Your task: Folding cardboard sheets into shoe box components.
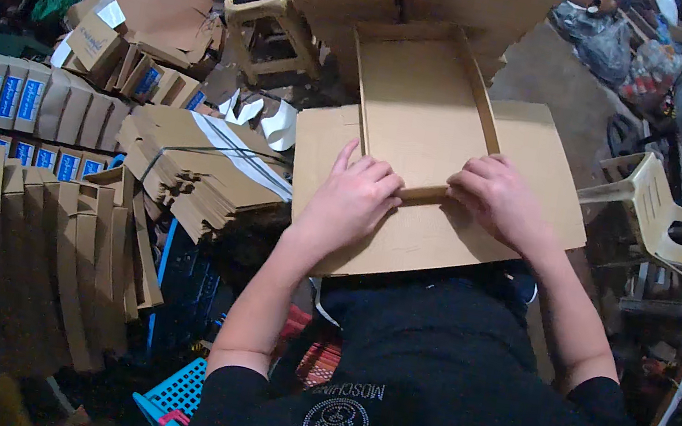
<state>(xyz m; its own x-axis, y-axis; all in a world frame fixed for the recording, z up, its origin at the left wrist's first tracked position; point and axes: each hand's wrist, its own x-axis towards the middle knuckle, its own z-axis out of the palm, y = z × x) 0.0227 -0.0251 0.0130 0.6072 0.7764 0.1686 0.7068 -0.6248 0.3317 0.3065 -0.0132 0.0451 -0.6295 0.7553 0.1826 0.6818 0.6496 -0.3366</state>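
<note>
A shallow brown cardboard box (422, 92), long and without a lid, lies in front of me with its low side walls standing up. It rests on a wide flat cardboard sheet (535, 172) over my lap. My left hand (353, 202) grips the near left corner of the box, its thumb raised and its other fingers curled over the near wall. At the near right corner, my right hand (499, 202) pinches the same wall, fingers bent over its top. Part of that wall is hidden behind both hands.
A tied stack of flat cardboard (197, 163) lies left, beside rows of folded cardboard pieces (44, 228). A cream stool (269, 19) stands far left and a cream plastic chair (661, 219) at right. Bagged items (600, 44) fill the far right. A blue basket (174, 396) sits low left.
</note>
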